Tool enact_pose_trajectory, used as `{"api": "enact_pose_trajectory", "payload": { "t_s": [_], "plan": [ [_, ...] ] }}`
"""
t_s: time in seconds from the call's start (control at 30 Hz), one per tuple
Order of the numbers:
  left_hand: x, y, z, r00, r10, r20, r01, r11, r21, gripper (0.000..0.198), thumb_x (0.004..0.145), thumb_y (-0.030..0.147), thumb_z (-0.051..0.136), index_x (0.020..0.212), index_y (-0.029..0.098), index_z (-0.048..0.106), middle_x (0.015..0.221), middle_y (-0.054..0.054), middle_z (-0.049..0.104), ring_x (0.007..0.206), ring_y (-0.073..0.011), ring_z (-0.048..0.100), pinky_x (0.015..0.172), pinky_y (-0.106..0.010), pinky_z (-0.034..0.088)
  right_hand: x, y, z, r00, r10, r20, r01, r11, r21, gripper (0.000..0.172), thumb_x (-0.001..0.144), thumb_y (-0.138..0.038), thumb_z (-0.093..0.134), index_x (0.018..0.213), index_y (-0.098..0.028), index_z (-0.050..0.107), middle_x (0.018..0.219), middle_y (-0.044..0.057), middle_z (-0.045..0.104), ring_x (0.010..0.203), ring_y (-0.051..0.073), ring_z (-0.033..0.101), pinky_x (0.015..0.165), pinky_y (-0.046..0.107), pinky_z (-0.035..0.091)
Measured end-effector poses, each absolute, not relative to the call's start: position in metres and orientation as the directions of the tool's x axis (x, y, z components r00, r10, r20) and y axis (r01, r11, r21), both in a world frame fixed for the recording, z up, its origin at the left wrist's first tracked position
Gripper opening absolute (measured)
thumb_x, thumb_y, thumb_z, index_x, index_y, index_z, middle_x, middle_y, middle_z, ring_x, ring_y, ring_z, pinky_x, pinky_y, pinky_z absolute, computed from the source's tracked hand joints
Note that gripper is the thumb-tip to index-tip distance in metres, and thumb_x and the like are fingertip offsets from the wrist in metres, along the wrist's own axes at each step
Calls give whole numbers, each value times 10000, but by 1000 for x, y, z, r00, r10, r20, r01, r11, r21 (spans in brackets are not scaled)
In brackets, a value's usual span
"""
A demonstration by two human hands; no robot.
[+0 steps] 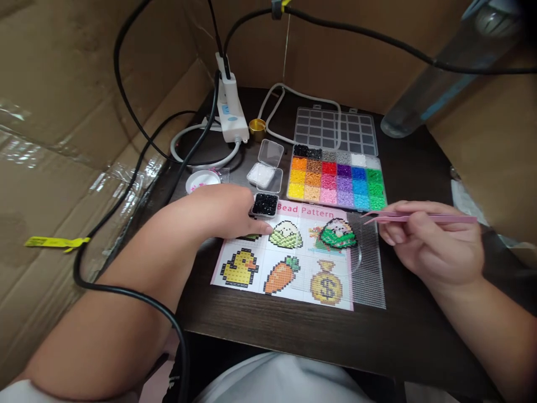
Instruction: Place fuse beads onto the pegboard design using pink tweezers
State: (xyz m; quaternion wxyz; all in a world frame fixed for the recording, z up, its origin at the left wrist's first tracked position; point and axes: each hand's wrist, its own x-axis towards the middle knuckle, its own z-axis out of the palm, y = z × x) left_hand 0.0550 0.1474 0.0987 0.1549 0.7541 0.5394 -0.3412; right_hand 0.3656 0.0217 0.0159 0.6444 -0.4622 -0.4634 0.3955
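A small clear box of black beads [265,205] is in the grasp of my left hand [237,211], over the top left of the bead pattern sheet [258,251]. My left thumb stretches below the box; the other fingers are mostly hidden. Pink tweezers [436,218] are pinched in my right hand [440,246], tips pointing left and slightly apart. Left of those tips, a bead rice-ball figure [338,233] in green, white and black lies on a clear pegboard [371,274], which overlaps the sheet's right side. Printed pictures include a duck, a carrot and a money bag.
A compartment box of coloured beads [337,178] lies behind the sheet, its lid [335,131] open. Nearby stand a small box of white beads [261,175], a white dish [202,180] and a gold cup [257,129]. A power strip [232,115] and black cable [126,291] sit left.
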Motion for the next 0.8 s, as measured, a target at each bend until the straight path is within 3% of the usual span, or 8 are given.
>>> {"api": "enact_pose_trajectory", "payload": {
  "t_s": [0.27, 0.43, 0.8],
  "plan": [
    [53, 146, 98, 178, 713, -678, 930, -346, -120, 680, 1052, 822, 770, 1316, 240, 1003, 1128, -184, 965, 984, -386, 870, 844, -431, 605, 366, 21, 26, 307, 947, 93, -168, 150, -974, 281, 759, -386, 1263, 883, -284, 1033, 773, 118, 916, 427, 121, 605, 434, 311, 598],
    [50, 147, 96, 186, 713, -676, 926, -358, -122, 720, 1057, 857, 752, 1318, 235, 1004, 1125, -190, 960, 980, -388, 864, 836, -440, 596, 365, 23, 29, 313, 949, 45, -170, 102, -980, 317, 615, -199, 1236, 838, -267, 1020, 770, 107, 924, 429, 109, 636, 447, 270, 647],
    [54, 145, 100, 176, 712, -680, 928, -351, -127, 736, 1062, 850, 757, 1396, 234, 984, 1163, -196, 962, 1005, -383, 873, 849, -419, 599, 365, 16, 28, 160, 979, 124, -60, 135, -989, 317, 708, -111, 1173, 925, -305, 1049, 826, 89, 954, 502, 218, 844, 532, 230, 736]
  ]
}}
